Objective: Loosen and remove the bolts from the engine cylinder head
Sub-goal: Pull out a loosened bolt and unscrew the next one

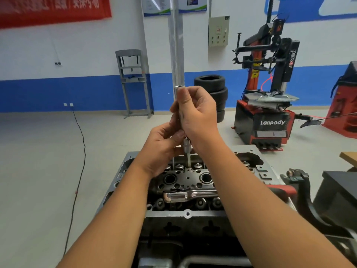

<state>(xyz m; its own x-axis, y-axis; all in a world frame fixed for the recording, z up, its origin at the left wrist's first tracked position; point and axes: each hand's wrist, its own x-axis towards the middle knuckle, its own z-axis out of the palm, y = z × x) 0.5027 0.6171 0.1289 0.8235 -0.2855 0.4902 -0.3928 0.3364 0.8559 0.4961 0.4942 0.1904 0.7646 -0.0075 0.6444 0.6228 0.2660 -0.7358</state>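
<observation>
Both hands wrapped round long tool over cylinder head (pixel 188 178).
Left hand (pixel 164 149) low, right hand (pixel 199 111) high on socket wrench (pixel 180 105); keep straight, turn slowly.

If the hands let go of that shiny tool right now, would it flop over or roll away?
Probably stiff, not floppy: the socket tool stands straight, like metal. It might tip, since it is tall and thin with the right hand gripping it. Being round, it could roll off the cylinder head.

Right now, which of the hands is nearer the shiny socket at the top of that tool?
The right hand: it grips the tool just below the socket. The left hand holds the tool lower down, nearer the cylinder head.
</observation>
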